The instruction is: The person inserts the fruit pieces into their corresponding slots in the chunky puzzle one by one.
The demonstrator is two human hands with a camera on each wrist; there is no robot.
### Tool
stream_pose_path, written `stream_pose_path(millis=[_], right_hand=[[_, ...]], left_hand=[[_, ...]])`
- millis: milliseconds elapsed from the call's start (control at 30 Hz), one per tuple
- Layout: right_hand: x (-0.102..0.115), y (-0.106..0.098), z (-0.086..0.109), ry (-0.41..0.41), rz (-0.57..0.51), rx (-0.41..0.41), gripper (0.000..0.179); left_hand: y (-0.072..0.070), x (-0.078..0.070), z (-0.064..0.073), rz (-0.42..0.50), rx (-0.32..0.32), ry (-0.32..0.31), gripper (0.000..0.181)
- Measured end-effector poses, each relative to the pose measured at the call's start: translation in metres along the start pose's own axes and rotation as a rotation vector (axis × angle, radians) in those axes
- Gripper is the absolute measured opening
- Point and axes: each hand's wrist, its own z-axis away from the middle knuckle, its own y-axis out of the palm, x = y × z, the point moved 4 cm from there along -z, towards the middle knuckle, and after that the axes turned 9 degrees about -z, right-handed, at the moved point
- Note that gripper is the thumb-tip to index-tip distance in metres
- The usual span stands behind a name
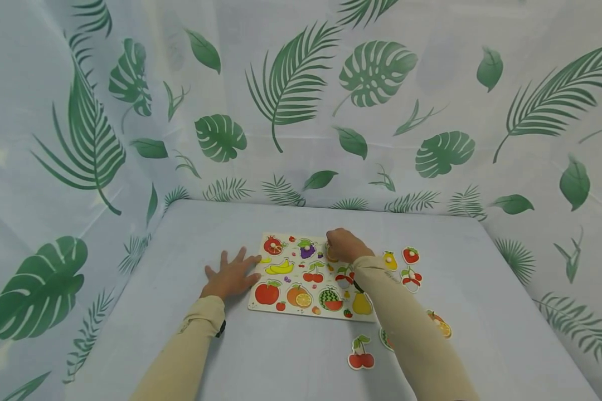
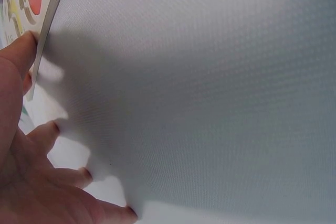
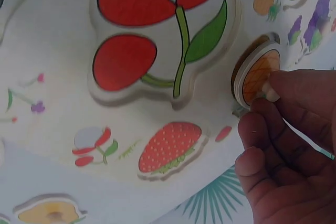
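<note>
A light wooden fruit puzzle board (image 1: 256, 306) lies on the table. Beside its left edge my left hand (image 1: 233, 277) rests with fingers spread, the thumb and a finger touching the edge. At the far right corner, my right hand (image 1: 348, 245) pinches the small knob of an orange, crosshatched pineapple piece (image 3: 260, 74). That piece sits slightly tilted over its recess, partly covered by my fingers in the right wrist view. Close by on the board are a strawberry picture (image 3: 170, 148) and a red-fruited picture with green leaves (image 3: 125, 61). Grapes (image 1: 307, 250) and a pomegranate (image 1: 273, 245) show along the far row.
Loose knobbed pieces lie right of the board: a pear (image 1: 390, 260), a strawberry (image 1: 410, 255), a red-fruited piece (image 1: 411, 279) and an orange (image 1: 442, 325). Nearer are cherries (image 1: 361, 359) and a watermelon (image 1: 384, 339), half hidden by my right sleeve. A leaf-patterned curtain (image 1: 301, 139) stands behind.
</note>
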Motion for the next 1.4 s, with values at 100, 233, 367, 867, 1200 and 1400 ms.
stream_pose_path(millis=[100,233,367,867,1200,1400], right_hand=[[-0.0015,0.0045,-0.0026,-0.011,0.011,0.008,0.011],[-0.0028,0.0062,-0.0030,-0.005,0.012,0.009,0.012],[-0.0028,0.0058,-0.0019,-0.006,0.013,0.007,0.010],[-0.0029,0.0036,0.0040,-0.010,-0.035,-0.011,0.008],[-0.0039,0.0064,0.0050,-0.010,-0.048,-0.023,0.004],[-0.0033,0.0085,0.0051,-0.002,-0.034,-0.033,0.006]], left_hand=[[0.0009,-0.0001,-0.0007,-0.004,0.005,-0.005,0.064],[0.0026,0.0003,-0.0023,-0.013,0.010,-0.010,0.065],[0.0035,0.0014,-0.0030,-0.015,0.009,-0.012,0.065],[0.0031,0.0023,-0.0027,-0.007,0.008,-0.006,0.065],[0.0034,0.0014,-0.0033,-0.010,0.010,-0.003,0.065],[0.0042,0.0012,-0.0040,-0.015,0.011,-0.003,0.065]])
